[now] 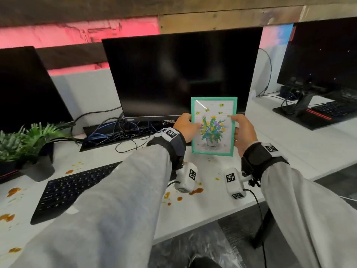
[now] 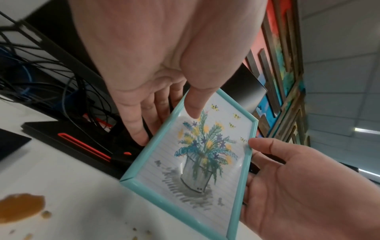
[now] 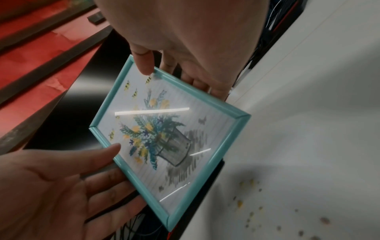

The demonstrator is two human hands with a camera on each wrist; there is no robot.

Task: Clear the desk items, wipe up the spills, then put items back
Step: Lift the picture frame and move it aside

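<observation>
Nearest the body, orange-brown spills (image 1: 196, 191) dot the white desk (image 1: 301, 151) just under the wrists, with more at about 8 o'clock beside the black keyboard (image 1: 73, 186); none looks wiped yet. The clearing step seems to be the one in hand, and an early part of it, since the keyboard and the potted plants (image 1: 29, 140) at 9 o'clock are on the desk.

Just beyond the spills, at 12 o'clock, the teal picture frame (image 1: 213, 126) is held upright in the air, clear of the desk, its flower drawing facing the person. The left hand (image 1: 186, 127) pinches its left edge, thumb on the glass and fingers behind. The right hand (image 1: 243, 132) pinches the right edge the same way; its wrist view shows the thumb tip on the front and the fingers behind the frame.

Behind the frame stands the dark monitor (image 1: 179, 74), with a tangle of cables (image 1: 116, 130) at 10 o'clock beneath it. Whether the frame has a rear stand is hidden by the fingers, so I cannot say.

The next move likely calls for carrying the frame sideways to a dry spot off this work area, perhaps toward 2 o'clock, keeping it level with both hands and its lower edge away from the wet patches.
</observation>
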